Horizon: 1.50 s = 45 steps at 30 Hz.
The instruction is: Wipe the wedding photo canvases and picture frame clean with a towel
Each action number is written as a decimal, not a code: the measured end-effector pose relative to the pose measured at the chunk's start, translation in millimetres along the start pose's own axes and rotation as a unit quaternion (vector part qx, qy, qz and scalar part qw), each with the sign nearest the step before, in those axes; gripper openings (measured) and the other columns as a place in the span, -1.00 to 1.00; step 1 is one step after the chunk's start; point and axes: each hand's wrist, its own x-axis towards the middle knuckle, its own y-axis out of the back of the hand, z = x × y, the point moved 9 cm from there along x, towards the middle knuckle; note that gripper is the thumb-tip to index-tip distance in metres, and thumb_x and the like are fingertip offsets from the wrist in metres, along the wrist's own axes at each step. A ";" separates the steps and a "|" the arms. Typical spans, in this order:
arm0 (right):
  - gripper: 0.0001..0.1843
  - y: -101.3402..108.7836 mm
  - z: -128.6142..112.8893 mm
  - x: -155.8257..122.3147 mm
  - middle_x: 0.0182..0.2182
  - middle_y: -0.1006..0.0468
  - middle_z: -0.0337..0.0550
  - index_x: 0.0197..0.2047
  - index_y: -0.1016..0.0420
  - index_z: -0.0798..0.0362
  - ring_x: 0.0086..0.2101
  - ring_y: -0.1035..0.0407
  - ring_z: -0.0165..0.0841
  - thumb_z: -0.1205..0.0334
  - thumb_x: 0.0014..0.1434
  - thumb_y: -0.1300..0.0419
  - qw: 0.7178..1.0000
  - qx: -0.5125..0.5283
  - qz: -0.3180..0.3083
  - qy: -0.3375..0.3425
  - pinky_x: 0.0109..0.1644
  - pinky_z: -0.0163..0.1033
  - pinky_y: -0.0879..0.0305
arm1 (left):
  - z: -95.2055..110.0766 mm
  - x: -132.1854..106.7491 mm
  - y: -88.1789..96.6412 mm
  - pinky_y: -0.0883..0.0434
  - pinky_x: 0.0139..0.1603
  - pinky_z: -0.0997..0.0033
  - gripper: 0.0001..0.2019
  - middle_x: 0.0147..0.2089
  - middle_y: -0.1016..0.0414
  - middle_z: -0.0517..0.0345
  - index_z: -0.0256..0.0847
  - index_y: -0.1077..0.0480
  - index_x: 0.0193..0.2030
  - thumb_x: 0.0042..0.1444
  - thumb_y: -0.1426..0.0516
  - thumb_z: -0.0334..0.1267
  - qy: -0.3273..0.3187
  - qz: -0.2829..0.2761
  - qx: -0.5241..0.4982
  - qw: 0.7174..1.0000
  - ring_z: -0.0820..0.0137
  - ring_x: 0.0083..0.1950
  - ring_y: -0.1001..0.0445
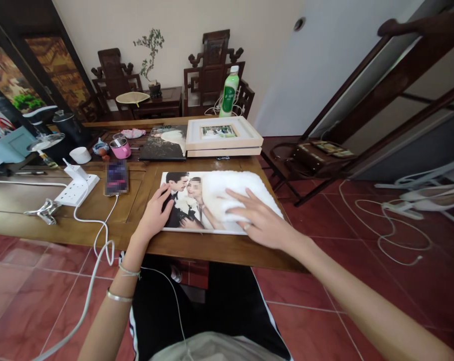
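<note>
A wedding photo panel (pixel 182 213) lies flat near the front edge of the wooden table, picture side up. A fluffy white cloth (pixel 257 188) covers its right part. My left hand (pixel 157 213) rests on the panel's left edge, fingers apart and fingertips touching the picture. My right hand (pixel 255 215) lies over the white cloth with its fingers spread, pressing on the fluffy surface. Part of the cloth and the panel's right end are hidden beneath that hand.
Behind the panel are stacked white frames (pixel 225 143), a dark photo album (pixel 163 145) and a green bottle (pixel 230 93). At left on the table (pixel 189 248) sit a phone (pixel 117 178), a white power strip (pixel 76 190), a pink cup (pixel 121 150) and white cables.
</note>
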 end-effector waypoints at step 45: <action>-0.55 -8.2 30.8 39.1 0.19 -0.37 0.07 -0.05 -0.53 0.08 0.31 0.04 -0.01 0.48 0.05 0.00 0.998 -0.034 -0.009 -0.051 0.28 0.41 0.19 | -1.6 -0.7 3.5 -0.16 0.36 0.09 -0.59 0.30 -0.29 -0.09 -0.27 -0.32 0.21 0.26 0.02 -0.24 0.007 0.023 -0.014 1.000 0.19 0.36 -0.21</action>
